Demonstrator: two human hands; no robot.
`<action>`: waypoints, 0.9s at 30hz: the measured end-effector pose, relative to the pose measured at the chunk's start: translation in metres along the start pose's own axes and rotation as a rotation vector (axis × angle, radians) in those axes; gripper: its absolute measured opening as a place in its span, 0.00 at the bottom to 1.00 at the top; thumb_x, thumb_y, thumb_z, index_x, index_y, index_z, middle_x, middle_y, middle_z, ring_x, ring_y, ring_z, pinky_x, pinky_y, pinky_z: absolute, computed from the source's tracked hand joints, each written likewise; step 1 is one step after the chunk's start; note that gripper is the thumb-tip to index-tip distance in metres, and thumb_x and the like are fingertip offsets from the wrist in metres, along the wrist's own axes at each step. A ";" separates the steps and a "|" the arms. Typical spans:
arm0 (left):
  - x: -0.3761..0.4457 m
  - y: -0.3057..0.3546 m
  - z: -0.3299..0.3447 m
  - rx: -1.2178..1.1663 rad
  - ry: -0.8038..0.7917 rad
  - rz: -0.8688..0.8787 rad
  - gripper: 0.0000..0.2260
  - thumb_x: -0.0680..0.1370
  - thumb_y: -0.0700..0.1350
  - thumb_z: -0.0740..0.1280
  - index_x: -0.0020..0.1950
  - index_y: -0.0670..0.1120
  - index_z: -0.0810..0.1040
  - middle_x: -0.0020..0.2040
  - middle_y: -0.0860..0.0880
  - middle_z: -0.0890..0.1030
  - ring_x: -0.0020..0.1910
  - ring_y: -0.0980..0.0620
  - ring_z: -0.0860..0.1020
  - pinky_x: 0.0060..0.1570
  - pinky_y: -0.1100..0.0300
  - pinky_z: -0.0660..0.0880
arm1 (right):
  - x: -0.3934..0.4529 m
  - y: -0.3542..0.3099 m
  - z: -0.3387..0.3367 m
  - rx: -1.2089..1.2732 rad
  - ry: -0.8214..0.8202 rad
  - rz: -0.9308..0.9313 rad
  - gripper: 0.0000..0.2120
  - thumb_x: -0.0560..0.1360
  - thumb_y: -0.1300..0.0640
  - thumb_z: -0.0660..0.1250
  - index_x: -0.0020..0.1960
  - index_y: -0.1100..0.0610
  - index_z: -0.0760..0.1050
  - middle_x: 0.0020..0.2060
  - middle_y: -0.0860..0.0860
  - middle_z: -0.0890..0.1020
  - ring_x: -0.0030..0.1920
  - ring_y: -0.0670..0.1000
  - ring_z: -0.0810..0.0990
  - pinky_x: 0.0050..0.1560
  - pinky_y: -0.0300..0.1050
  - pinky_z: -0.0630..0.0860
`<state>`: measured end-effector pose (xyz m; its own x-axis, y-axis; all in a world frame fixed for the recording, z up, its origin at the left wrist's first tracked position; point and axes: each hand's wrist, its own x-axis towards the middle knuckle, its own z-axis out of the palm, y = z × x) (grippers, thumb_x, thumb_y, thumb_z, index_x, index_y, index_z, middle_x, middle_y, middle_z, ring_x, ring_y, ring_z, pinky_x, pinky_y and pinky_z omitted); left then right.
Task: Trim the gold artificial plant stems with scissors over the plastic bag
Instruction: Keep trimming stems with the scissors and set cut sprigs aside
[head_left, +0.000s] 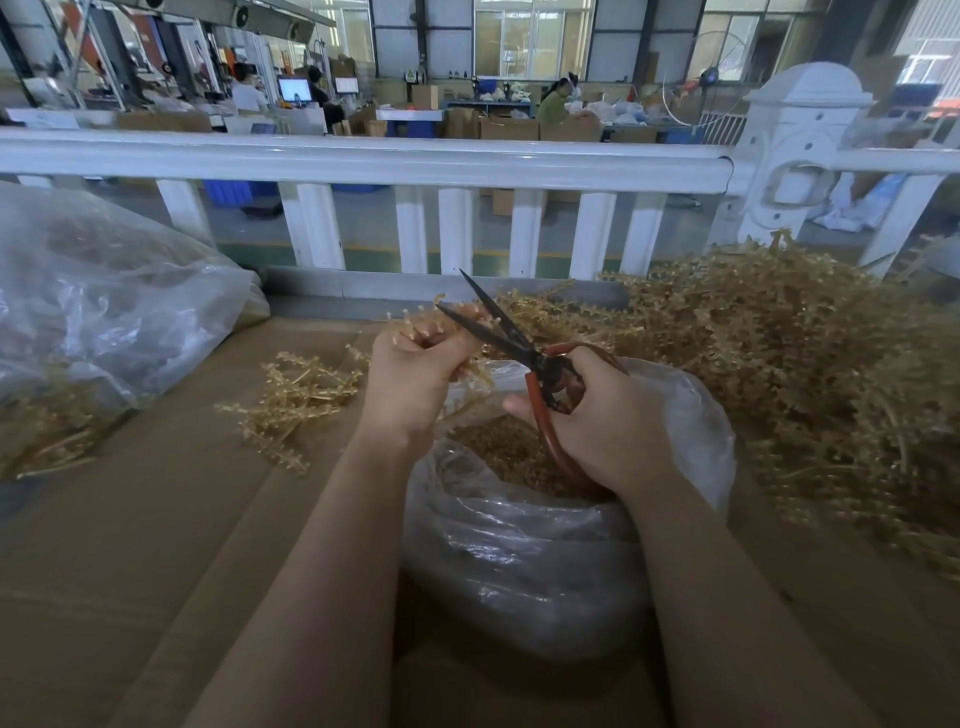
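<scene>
My left hand (410, 376) grips a bunch of gold artificial plant stems (415, 325), whose tips stick up above my fingers. My right hand (597, 415) holds red-handled scissors (511, 340). Their dark blades stand apart and point up-left, right beside the stems. Both hands hover over a clear plastic bag (530, 561) that stands open on the cardboard surface. Gold trimmings (498, 447) lie inside the bag.
A big heap of gold stems (789, 374) lies to the right. A small pile of stems (301, 400) lies left of my hands. A large clear bag (104, 312) sits at far left. A white railing (363, 161) runs behind the brown cardboard work surface (156, 545).
</scene>
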<state>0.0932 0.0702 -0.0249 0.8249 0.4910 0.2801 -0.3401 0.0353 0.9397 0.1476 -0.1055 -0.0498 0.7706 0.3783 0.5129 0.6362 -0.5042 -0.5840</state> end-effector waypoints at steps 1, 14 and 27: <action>0.000 0.000 -0.001 0.001 -0.007 -0.004 0.01 0.73 0.39 0.75 0.43 0.43 0.86 0.41 0.39 0.80 0.38 0.48 0.72 0.38 0.57 0.70 | 0.000 0.000 0.000 0.006 0.002 0.002 0.25 0.65 0.25 0.67 0.50 0.44 0.75 0.43 0.38 0.79 0.46 0.40 0.78 0.43 0.37 0.75; -0.003 0.006 -0.004 0.014 -0.060 0.009 0.04 0.69 0.43 0.76 0.43 0.44 0.87 0.50 0.27 0.80 0.45 0.41 0.76 0.52 0.41 0.74 | -0.002 0.000 -0.001 -0.059 0.040 -0.026 0.25 0.66 0.25 0.68 0.50 0.43 0.79 0.35 0.38 0.79 0.40 0.37 0.77 0.40 0.30 0.72; -0.005 0.017 -0.008 0.014 -0.097 -0.017 0.07 0.73 0.36 0.74 0.37 0.46 0.87 0.39 0.44 0.86 0.40 0.42 0.81 0.46 0.46 0.76 | -0.003 -0.002 -0.004 -0.119 0.043 -0.035 0.18 0.68 0.27 0.69 0.46 0.39 0.75 0.32 0.37 0.77 0.37 0.37 0.76 0.36 0.28 0.67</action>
<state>0.0795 0.0756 -0.0123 0.8705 0.4041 0.2809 -0.3199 0.0309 0.9470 0.1443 -0.1084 -0.0478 0.7443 0.3647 0.5595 0.6516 -0.5806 -0.4883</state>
